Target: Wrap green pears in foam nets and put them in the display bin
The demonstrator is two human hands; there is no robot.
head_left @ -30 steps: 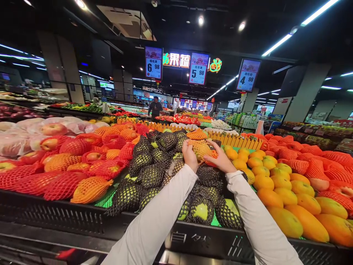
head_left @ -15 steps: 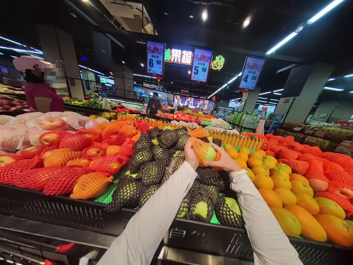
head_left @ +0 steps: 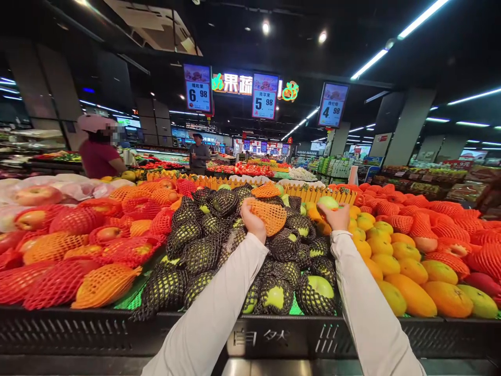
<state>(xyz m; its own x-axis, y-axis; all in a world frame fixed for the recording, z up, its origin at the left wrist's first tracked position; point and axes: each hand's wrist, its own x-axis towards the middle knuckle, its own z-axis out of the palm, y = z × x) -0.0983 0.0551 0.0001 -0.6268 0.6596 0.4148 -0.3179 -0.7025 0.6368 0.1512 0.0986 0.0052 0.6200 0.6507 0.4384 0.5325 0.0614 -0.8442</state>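
Observation:
My left hand is closed on an orange foam net sleeve, which sags flat over the heap with no fruit visible in it. A bare pale green apple sits in my right hand, gripped between thumb and fingers, to the right of the sleeve. Beneath both hands lie green apples in black foam nets, piled in a black crate. One netted green apple shows bare skin near the crate's front edge. Another orange net lies at the back of the pile.
Red and orange netted apples fill the left side. Orange-yellow fruit and red-netted fruit lie on the right. A low yellow fence runs behind. Two people stand farther back, and price signs hang overhead.
My hands have moved apart. The apple has come out of the orange net; my left hand keeps the net, and my right hand has carried the apple rightward. The view has turned slightly right.

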